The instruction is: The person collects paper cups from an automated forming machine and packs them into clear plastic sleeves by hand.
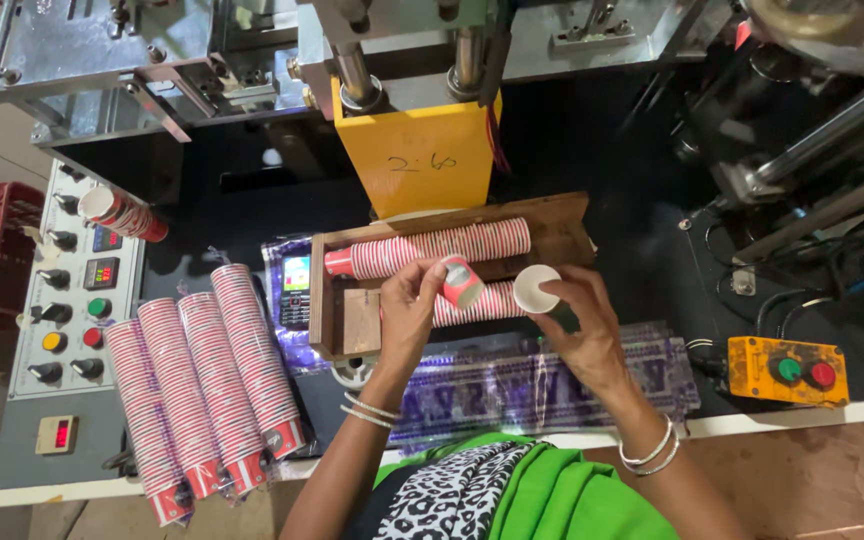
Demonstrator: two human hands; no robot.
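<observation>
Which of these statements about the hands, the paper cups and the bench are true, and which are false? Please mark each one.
1. The left hand holds a single red-and-white paper cup. True.
2. The right hand is empty. False: it holds a cup with white inside, its open mouth turned up to the camera.
3. Four long stacks of cups lie side by side at the left of the bench. True.
4. The wooden tray has no cups in it. False: nested rows of cups lie in it.
5. A mobile phone lies just left of the wooden tray. True.
6. The orange switch box has two green buttons. False: one is green, one is red.
</observation>
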